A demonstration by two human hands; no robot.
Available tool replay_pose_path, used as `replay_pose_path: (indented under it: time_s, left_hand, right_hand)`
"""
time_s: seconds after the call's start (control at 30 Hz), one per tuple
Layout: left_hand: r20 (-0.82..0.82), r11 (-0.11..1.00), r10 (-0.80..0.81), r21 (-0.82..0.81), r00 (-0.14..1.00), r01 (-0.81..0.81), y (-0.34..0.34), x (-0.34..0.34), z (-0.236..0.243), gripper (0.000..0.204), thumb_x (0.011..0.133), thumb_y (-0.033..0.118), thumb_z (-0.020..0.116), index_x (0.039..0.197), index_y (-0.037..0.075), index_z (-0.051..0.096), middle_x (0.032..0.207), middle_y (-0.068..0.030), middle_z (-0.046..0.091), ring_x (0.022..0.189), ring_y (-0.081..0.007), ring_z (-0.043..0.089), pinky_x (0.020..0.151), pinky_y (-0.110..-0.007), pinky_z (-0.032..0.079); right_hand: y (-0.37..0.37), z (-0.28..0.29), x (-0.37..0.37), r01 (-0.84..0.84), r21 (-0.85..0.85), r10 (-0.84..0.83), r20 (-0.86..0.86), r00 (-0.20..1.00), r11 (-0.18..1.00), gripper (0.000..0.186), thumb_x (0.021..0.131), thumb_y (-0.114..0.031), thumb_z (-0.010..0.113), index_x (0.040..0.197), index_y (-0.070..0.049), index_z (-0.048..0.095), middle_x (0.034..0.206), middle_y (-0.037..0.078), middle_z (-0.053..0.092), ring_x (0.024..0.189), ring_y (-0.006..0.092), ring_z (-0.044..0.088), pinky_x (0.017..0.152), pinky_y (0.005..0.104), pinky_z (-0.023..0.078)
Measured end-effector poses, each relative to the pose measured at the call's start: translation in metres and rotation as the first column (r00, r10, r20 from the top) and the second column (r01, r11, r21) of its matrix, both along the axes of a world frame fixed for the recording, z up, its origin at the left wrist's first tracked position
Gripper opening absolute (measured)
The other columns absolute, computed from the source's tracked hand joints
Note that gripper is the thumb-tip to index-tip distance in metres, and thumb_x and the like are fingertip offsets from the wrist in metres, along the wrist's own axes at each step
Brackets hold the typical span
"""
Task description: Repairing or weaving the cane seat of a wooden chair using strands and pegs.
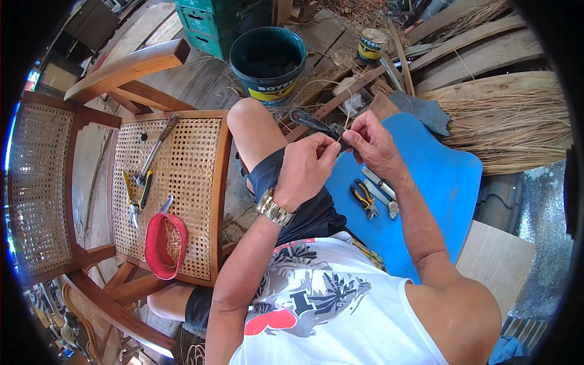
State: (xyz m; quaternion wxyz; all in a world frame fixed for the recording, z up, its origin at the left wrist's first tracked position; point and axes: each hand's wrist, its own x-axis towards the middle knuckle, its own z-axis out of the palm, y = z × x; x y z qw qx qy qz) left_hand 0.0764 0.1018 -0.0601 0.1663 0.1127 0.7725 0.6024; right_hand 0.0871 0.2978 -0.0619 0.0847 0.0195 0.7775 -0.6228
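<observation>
Above my lap my two hands meet, close together. My left hand (307, 164), with a metal watch (275, 207) at its wrist, has thumb and forefinger pinched on a thin pale strip that looks like cane. My right hand (377, 146) has its fingers closed at the metal head of a black-handled tool (311, 121); the handle points up and left. Its exact kind is partly hidden by my fingers. Below my right hand, yellow-and-black pliers (364, 198) and light-handled tools (379, 190) lie on a blue plastic surface (420, 182).
At left stands a wooden armchair (220, 176) with a woven cane seat. On it are a hammer-like tool (159, 146), yellow-and-black pliers (137, 193) and a red container (153, 249) of short cane pieces. Beyond are a dark bucket (267, 67), green crates (204, 36), a can (371, 45) and cane bundles (505, 128).
</observation>
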Motion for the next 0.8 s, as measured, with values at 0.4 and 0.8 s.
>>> replay_pose_path:
  time_s: [0.4,0.8]
  left_hand:
    - [0.255,0.937,0.264,0.162,0.930,-0.310,0.014,0.010,-0.016,0.029,0.099,0.026,0.064,0.100,-0.002,0.071,0.076,-0.0034,0.070,0.063,-0.0038,0.057,0.055,-0.021,0.045]
    - [0.046,0.986,0.109,0.125,0.993,-0.114,0.001,-0.003,-0.023,0.023,0.098,0.021,0.065,0.099,-0.001,0.072,0.075,-0.0034,0.069,0.066,-0.0083,0.061,0.059,-0.026,0.047]
  right_hand:
    - [-0.018,-0.009,0.001,-0.003,0.033,0.006,-0.082,0.997,0.999,0.026,0.099,-0.027,0.069,0.098,-0.004,0.057,0.072,0.001,0.061,0.060,0.0052,0.055,0.049,0.0235,0.046]
    - [-0.017,-0.020,-0.011,0.058,-0.229,-0.042,0.076,0.996,0.972,0.023,0.099,-0.024,0.069,0.091,-0.005,0.058,0.073,0.003,0.066,0.057,0.0068,0.058,0.048,0.0231,0.046]
